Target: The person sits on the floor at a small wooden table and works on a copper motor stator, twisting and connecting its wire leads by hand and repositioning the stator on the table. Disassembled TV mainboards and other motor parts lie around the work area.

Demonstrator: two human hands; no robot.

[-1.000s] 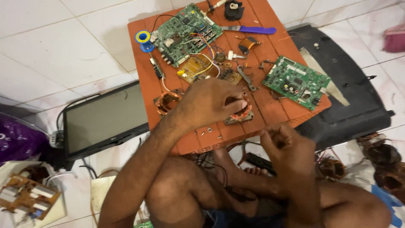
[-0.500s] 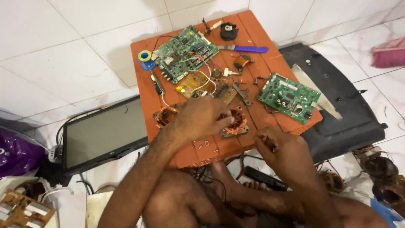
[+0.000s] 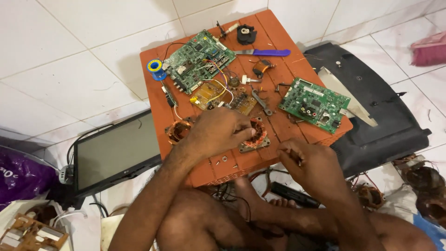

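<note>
While the camera looks down from the head, the left hand (image 3: 218, 132) lies on the orange surface (image 3: 288, 35) with its fingers curled over a copper-wound coil part (image 3: 254, 135), closed on its near edge. The right hand (image 3: 309, 165) is at the front edge of the surface, closed as a fist around a small dark thing that I cannot identify.

Compared with half a second ago, the view has shifted, so the surface sits higher and more to the right in the picture. The left hand is on the same coil part as before, and the right hand has moved a little more to the right of it.

I count two green circuit boards: the large board (image 3: 197, 60) at the back left and the smaller board (image 3: 313, 104) at the right. There are one yellowish board (image 3: 209, 95), one knife with a purple handle (image 3: 265, 52), one blue solder spool (image 3: 154, 66) and a second copper coil (image 3: 178, 131) just left of the left hand. One flat screen (image 3: 111, 151) lies on the floor.
</note>
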